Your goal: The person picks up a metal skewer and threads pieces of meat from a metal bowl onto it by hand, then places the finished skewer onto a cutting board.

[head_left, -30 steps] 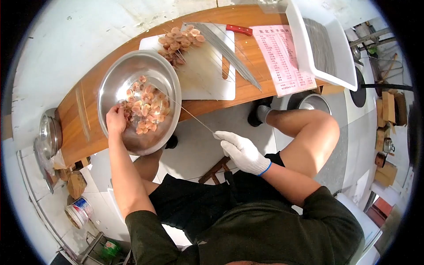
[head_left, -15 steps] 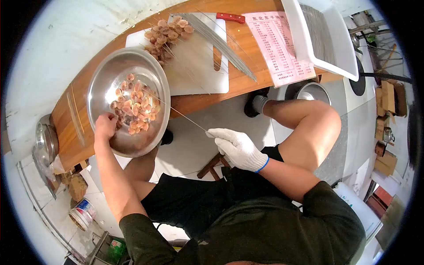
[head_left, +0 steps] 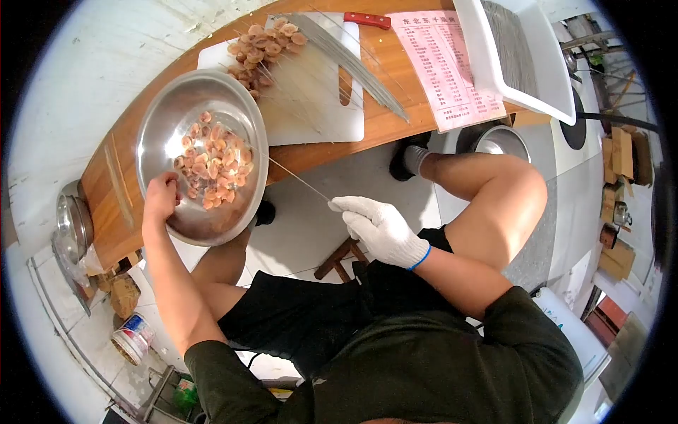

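Note:
A large steel bowl (head_left: 157,116) rests at the table's near edge with a heap of small pinkish-brown round meat pieces (head_left: 215,166) inside. Over its left rim reaches my left hand (head_left: 162,196), bare, its fingers curled together beside the heap; whatever they hold is hidden. My right hand (head_left: 379,227), in a white knitted glove, pinches the end of a thin metal skewer (head_left: 300,178). That skewer slants up to the left across the bowl's right rim, its tip over the meat. Beyond the bowl, loaded skewers of similar meat (head_left: 265,49) are piled on a white cutting board (head_left: 311,113).
A bundle of bare skewers (head_left: 353,67) lies across the board near a red-handled knife (head_left: 367,20). A pink printed sheet (head_left: 441,71) and a white tub (head_left: 487,63) of more skewers are to the right. Another steel bowl (head_left: 505,141) sits lower, beyond my knee.
My left hand has shifted slightly up and left, its fingers drawn a little from the heap. The right hand keeps its pinch on the skewer. The whole view has moved slightly.

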Motion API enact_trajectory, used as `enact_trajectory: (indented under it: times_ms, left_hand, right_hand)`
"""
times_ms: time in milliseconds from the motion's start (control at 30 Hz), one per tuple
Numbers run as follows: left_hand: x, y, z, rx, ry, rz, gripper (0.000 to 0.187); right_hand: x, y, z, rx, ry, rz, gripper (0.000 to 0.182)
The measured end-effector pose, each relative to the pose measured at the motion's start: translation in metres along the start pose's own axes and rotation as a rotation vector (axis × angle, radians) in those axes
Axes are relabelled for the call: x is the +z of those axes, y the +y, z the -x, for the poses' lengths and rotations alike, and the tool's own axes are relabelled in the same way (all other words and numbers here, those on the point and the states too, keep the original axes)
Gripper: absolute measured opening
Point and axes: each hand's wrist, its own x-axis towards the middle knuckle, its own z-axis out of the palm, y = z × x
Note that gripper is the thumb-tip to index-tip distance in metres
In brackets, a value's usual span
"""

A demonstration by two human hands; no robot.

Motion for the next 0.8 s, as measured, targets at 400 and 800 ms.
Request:
enact_trajectory:
  times_ms: [400,800]
  left_hand:
    - [0.022,0.006,0.016,0.219,0.081,-0.484,0.026]
    - [0.031,0.031,0.050,0.167,-0.139,-0.424,0.025]
  right_hand:
    - [0.002,-0.002,-0.001,0.015,-0.001,0.052,0.031]
    - [0.003,0.000,0.001,-0.040,-0.021,0.082,0.031]
